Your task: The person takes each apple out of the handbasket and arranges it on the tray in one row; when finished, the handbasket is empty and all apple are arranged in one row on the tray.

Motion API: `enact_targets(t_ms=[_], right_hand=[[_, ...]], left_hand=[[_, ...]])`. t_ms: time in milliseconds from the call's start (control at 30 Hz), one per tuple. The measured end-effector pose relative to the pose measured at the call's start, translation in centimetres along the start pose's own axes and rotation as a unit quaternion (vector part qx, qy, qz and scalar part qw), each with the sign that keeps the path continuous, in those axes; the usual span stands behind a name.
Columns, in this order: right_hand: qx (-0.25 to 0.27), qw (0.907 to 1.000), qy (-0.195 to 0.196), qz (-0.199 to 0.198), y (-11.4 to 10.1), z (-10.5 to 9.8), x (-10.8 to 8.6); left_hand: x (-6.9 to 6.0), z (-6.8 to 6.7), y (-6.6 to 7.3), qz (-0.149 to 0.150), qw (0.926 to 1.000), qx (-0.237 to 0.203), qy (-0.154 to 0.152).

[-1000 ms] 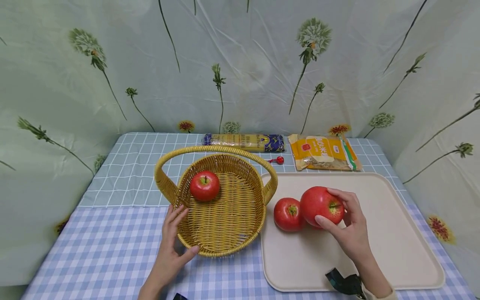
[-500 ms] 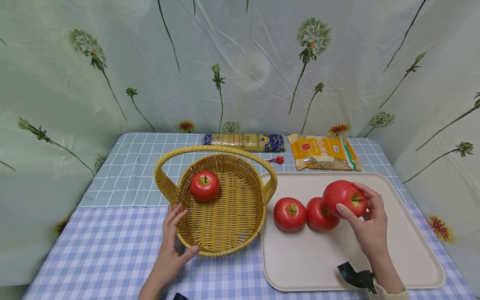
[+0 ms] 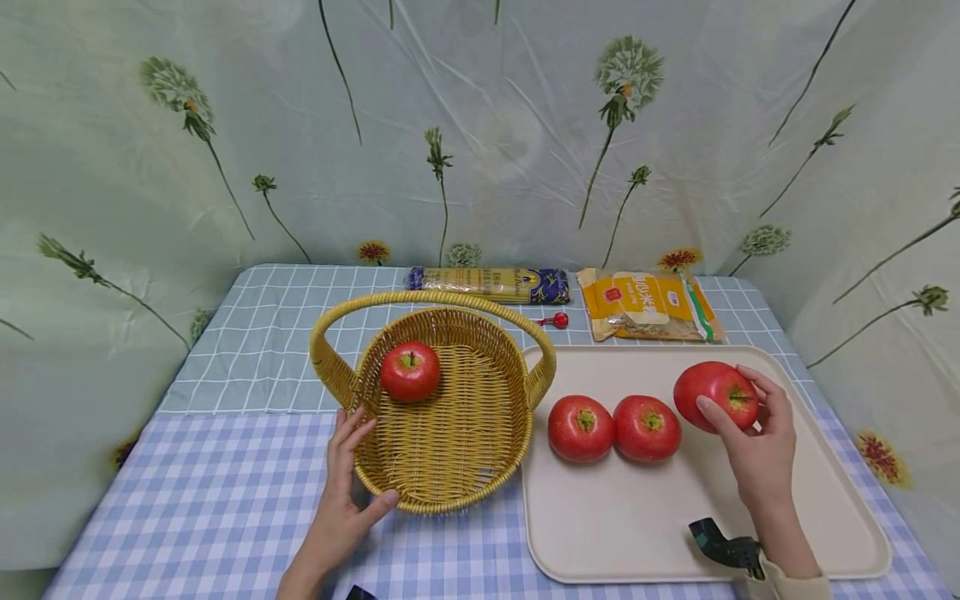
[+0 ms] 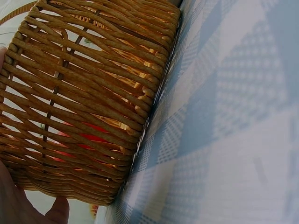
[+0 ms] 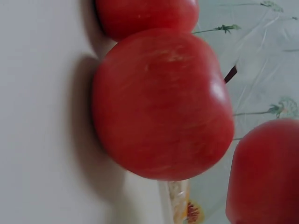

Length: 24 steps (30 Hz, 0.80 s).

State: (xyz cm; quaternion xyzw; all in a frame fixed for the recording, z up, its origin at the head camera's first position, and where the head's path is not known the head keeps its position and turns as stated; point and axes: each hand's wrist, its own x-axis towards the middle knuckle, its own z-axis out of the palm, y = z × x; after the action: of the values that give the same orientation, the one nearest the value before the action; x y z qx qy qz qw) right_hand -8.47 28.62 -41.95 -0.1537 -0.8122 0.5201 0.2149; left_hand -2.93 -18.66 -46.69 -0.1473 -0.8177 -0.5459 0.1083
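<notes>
My right hand (image 3: 765, 450) holds a red apple (image 3: 714, 395) above the right part of the beige tray (image 3: 600, 525), thumb on the near side and fingers at its right. Two more red apples, one (image 3: 580, 428) at left and one (image 3: 647, 428) beside it, sit on the tray, nearly touching. The right wrist view shows the held apple (image 5: 268, 177) raised off the tray. My left hand (image 3: 341, 500) rests spread against the left front rim of a yellow woven basket (image 3: 442, 450), fingers fairly straight. One red apple (image 3: 410, 372) lies inside, at the basket's left.
The basket's tall arched handle (image 3: 432, 298) stands over its opening. Behind lie a long noodle pack (image 3: 487, 285), a small red ball-ended object (image 3: 559, 320) and an orange food bag (image 3: 649, 305). A checked cloth (image 3: 225, 475) covers the table, with a patterned curtain behind.
My right hand has moved right with its apple, away from the two on the tray, and the second tray apple is now fully uncovered. My left hand and the basket have stayed put.
</notes>
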Motion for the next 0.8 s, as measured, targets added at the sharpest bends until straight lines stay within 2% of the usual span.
enact_targets(t_ms=[133,267,367,467,633,800], right_hand=[[-0.004,0.9991,0.003,0.043,-0.2,0.1,0.0],[-0.02,0.9972,0.002,0.072,1.2,0.1,0.4],[-0.035,0.9962,0.003,0.08,1.7,0.1,0.6],[-0.049,0.9948,0.0,0.089,1.4,0.2,0.4],[-0.068,0.991,-0.019,0.114,0.8,0.1,0.0],[-0.082,0.9885,-0.034,0.122,1.0,0.0,-0.2]], left_hand=[[0.0,0.0,0.0,0.0,1.0,0.001,0.0],[0.0,0.0,-0.1,0.0,1.0,-0.003,0.0],[0.0,0.0,-0.1,0.001,1.0,-0.007,0.0],[0.0,0.0,-0.1,0.001,1.0,-0.007,0.0],[0.1,0.0,0.0,0.004,1.0,-0.003,0.003],[0.1,0.0,-0.1,0.004,1.0,-0.005,0.002]])
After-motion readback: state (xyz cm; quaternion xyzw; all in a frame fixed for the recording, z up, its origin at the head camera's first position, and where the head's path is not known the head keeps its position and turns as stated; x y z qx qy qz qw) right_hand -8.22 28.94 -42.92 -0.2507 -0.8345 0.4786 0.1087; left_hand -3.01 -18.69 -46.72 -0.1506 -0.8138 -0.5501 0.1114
